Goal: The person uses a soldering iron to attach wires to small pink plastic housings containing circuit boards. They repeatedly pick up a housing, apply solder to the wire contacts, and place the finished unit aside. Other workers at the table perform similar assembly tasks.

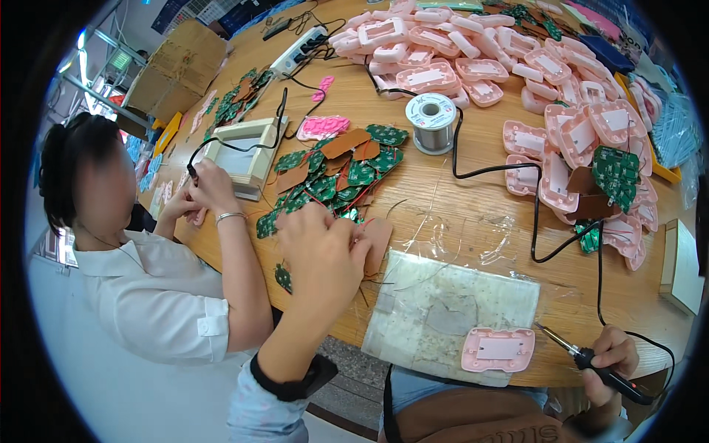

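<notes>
from afar i count one pale mat (410, 314), one pink shell (498, 349) on it, one soldering iron (583, 359) right of it, one solder spool (432, 127) beyond it.

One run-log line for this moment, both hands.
left hand: over circuit-board pile, grip unclear | right hand: holding soldering iron | pink shell: on pale mat

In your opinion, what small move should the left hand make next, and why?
Probably the left hand should pick one board from the green circuit boards: it is already at that pile, though its grip is hidden. The right hand holds the soldering iron, and the pink shell on the pale mat has no circuit board in it.
</notes>
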The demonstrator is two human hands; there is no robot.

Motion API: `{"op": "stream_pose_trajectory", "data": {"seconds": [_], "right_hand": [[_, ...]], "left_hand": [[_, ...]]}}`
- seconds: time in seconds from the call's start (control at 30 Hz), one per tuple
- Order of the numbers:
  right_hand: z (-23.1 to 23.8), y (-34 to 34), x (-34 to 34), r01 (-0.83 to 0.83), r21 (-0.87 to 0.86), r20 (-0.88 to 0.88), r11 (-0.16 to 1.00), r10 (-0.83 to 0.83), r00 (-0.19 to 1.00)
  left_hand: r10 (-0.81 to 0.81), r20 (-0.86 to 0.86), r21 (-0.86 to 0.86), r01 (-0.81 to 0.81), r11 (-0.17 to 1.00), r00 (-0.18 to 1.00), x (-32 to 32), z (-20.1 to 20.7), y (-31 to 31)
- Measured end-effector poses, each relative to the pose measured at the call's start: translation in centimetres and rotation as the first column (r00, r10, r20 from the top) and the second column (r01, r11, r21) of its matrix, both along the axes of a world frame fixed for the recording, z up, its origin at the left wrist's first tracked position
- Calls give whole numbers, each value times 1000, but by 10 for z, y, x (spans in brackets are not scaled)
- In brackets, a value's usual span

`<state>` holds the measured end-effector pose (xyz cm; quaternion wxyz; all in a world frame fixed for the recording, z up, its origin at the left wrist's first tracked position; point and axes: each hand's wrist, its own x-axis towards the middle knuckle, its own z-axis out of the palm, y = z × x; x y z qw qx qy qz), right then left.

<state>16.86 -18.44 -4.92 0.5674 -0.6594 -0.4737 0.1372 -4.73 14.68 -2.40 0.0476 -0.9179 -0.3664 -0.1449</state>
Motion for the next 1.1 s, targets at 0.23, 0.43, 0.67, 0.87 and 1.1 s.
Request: {"op": "stream_pose_trajectory", "data": {"seconds": [0.23,0.43,0.67,0.87,1.1], "right_hand": [[13,2,4,-40,30,47,999,38,998],[27,14,-14,104,165,-423,981,-24,906],[47,57,-17,-74,104,-324,992,104,940],[58,60,-14,-144,110,-233,983,166,958],[64,61,-11,-168,74,-322,983,183,929]], "left_hand": [[240,520,-557,112,823,820,2,14,25],[455,685,-718,420,555,569,27,42,-21],[536,542,-776,630,24,647,43,53,-91],[446,488,-818,572,-68,750,52,46,-132],[236,439,-869,476,-136,867,53,49,-143]]}}
